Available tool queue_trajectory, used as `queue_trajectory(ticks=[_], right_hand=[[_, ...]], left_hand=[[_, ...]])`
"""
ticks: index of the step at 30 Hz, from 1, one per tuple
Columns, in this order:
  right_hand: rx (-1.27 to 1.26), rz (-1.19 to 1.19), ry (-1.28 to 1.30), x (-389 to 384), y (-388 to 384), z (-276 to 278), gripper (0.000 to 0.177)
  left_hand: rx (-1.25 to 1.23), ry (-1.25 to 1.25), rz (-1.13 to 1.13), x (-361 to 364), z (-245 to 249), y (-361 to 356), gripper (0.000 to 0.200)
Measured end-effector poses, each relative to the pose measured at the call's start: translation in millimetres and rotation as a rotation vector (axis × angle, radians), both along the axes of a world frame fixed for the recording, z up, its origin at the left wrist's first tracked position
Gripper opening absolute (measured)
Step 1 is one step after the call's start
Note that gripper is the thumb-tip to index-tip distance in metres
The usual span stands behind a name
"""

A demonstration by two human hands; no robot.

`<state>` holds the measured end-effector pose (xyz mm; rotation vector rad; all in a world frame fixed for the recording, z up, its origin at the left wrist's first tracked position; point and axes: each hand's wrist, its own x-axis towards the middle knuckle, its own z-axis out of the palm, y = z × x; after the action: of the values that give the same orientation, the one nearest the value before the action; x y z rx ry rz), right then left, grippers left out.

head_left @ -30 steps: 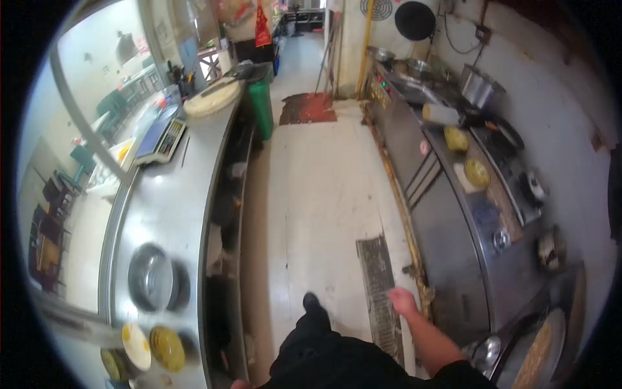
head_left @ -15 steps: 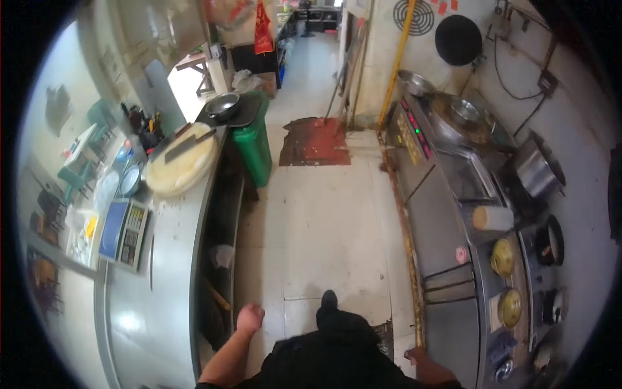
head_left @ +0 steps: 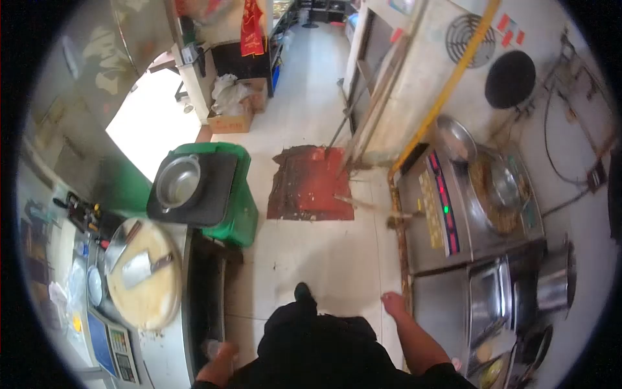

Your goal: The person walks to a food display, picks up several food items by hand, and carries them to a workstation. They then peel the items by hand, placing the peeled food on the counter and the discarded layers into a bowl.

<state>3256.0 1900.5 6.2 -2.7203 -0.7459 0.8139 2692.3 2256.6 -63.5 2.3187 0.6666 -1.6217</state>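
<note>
My left hand (head_left: pixel 225 355) is low in the view, beside the steel counter (head_left: pixel 165 353) on the left. It is blurred and its fingers do not show clearly; a whitish patch lies beside it. Out in front of my body on the other side, my right hand (head_left: pixel 392 303) has its fingers curled in, with nothing visible in them. It is nearest the rusty yellow pipe (head_left: pixel 406 275) along the right-hand units. My dark shoe (head_left: pixel 302 292) is on the pale floor between counter and stove.
A cleaver (head_left: pixel 137 269) lies on the round chopping board (head_left: pixel 165 295), behind a scale (head_left: pixel 116 347). A green bin (head_left: pixel 243 211) carries a metal pot (head_left: pixel 179 181). Ahead lies a worn red mat (head_left: pixel 321 188). On the right are a steel stockpot (head_left: pixel 554 285) and pans.
I have moved forward, so the bin, chopping board and red mat are nearer. My right hand has swung forward, while my left has dropped back and lower.
</note>
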Motion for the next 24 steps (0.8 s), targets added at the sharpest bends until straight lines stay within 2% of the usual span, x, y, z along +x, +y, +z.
queue_trajectory(ticks=[1,2,3,4,5,6,7,8,9,11,12,14,15,16,17,18,20,22,24], right_hand=[[-0.2,0.215,0.04,15,2,-8,0.044],[-0.38,0.358,0.133,35,-5,-35,0.047],[-0.427,0.439,0.245,63,-54,-126,0.042],[-0.566,0.349,0.228,78,-36,-93,0.04],[-0.483,0.302,0.228,103,-25,-77,0.038],[-0.403,0.255,0.231,128,-27,-79,0.036],[-0.483,-0.104,0.325,158,-29,-115,0.033],[-0.557,-0.464,0.417,191,-34,-163,0.031],[-0.562,-0.459,0.415,229,-37,-197,0.031],[0.142,-0.033,0.543,322,-16,-223,0.033],[-0.163,-0.284,0.294,342,68,-188,0.037],[-0.492,0.178,0.104,425,212,-150,0.041],[-0.321,0.147,0.048,452,280,-124,0.04],[-0.455,0.388,0.015,493,344,-131,0.033],[-0.288,0.821,-0.111,530,421,-88,0.028],[0.008,0.762,-0.167,565,476,-95,0.026],[0.109,0.122,0.185,598,636,5,0.031],[0.293,0.109,0.245,649,731,10,0.038],[0.289,0.086,0.263,692,798,16,0.038]], left_hand=[[-0.089,-0.111,-0.302,53,-17,49,0.034],[-0.005,-0.194,0.023,120,-41,91,0.037],[0.092,-0.278,0.345,185,-63,134,0.04],[0.093,-0.625,0.349,246,-72,174,0.045],[0.079,-0.789,0.232,323,-49,213,0.046],[0.088,-0.798,0.227,408,28,231,0.046],[-0.02,-0.898,0.646,486,112,255,0.043],[-0.02,-0.899,0.648,539,140,280,0.043],[-0.077,-0.977,0.74,583,157,304,0.041],[-0.126,-1.058,0.857,648,177,340,0.04],[-0.026,-1.01,0.779,669,187,358,0.04],[0.124,-0.938,0.608,704,189,405,0.042],[0.096,-0.89,0.633,714,184,429,0.044],[0.08,-0.883,0.693,723,184,451,0.044],[0.065,-0.883,0.755,733,182,476,0.045],[0.065,-0.885,0.767,744,174,504,0.045],[0.14,-0.83,0.901,762,154,561,0.047],[0.16,-0.757,0.906,792,130,625,0.047],[0.172,-0.665,0.916,839,115,689,0.047]])
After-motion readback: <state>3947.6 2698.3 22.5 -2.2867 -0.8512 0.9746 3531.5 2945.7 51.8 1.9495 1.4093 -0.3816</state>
